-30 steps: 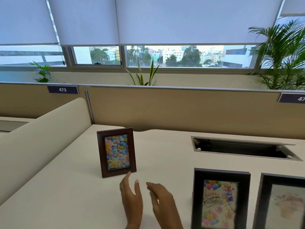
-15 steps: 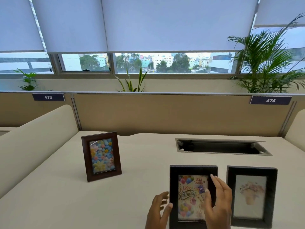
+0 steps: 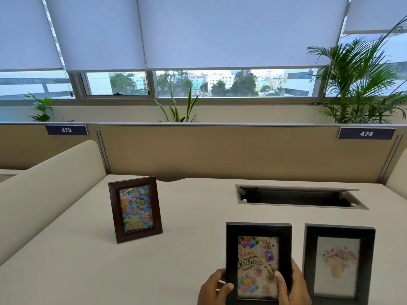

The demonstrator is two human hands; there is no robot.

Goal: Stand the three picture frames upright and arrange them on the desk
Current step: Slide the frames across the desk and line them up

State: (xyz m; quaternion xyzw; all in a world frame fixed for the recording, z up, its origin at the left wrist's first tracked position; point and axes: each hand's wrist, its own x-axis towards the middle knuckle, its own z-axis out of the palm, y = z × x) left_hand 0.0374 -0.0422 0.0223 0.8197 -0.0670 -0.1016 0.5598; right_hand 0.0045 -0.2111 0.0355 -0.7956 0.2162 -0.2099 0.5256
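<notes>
Both hands, left hand [image 3: 214,289] and right hand [image 3: 294,287], have fingers clamped on the black-framed birthday picture [image 3: 258,260], seemingly upright near the cream worktop's [image 3: 77,271] front edge; slide it gently, supporting both sides.

The black frame with the "Happy Birthday" balloon card [image 3: 258,260] stands upright between my hands: my left hand [image 3: 214,290] grips its lower left edge with the thumb on the front border, and my right hand [image 3: 293,287] clasps its lower right edge, thumb lying over the card. Just to the right of my right hand, close beside that frame without touching it, a second black frame with a pale flower print [image 3: 338,264] stands upright. Well off to the left of my left hand and farther away on the worktop [image 3: 77,260], the brown wooden frame with pastel flowers [image 3: 134,209] stands leaning slightly back.
</notes>
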